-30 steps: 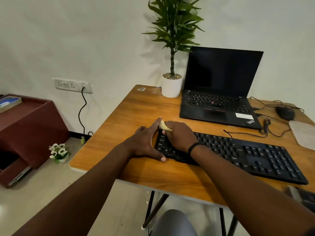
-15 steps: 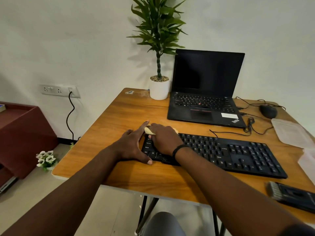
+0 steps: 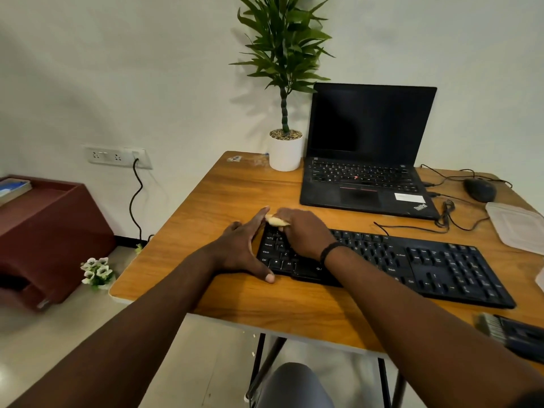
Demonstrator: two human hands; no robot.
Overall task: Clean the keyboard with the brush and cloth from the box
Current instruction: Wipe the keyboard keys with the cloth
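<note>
A black keyboard (image 3: 435, 266) lies across the wooden table (image 3: 235, 195). My right hand (image 3: 306, 234) presses a pale yellow cloth (image 3: 276, 221) onto the keyboard's far left corner; only a tip of the cloth shows past the fingers. My left hand (image 3: 244, 248) lies flat against the keyboard's left end, with straight fingers along the edge and the thumb at the front corner. The dark brush (image 3: 509, 331) lies on the table at the right edge, near the front. A clear plastic box (image 3: 518, 228) sits at the far right.
An open black laptop (image 3: 368, 160) stands behind the keyboard, with a white potted plant (image 3: 285, 151) to its left. A black mouse (image 3: 479, 189) and loose cables (image 3: 447, 213) lie at the right rear. A dark red cabinet (image 3: 50, 231) stands on the floor left.
The camera view has shifted; both hands stay at the keyboard's left end. My right hand with the cloth has moved slightly over the keys near the far left corner.
</note>
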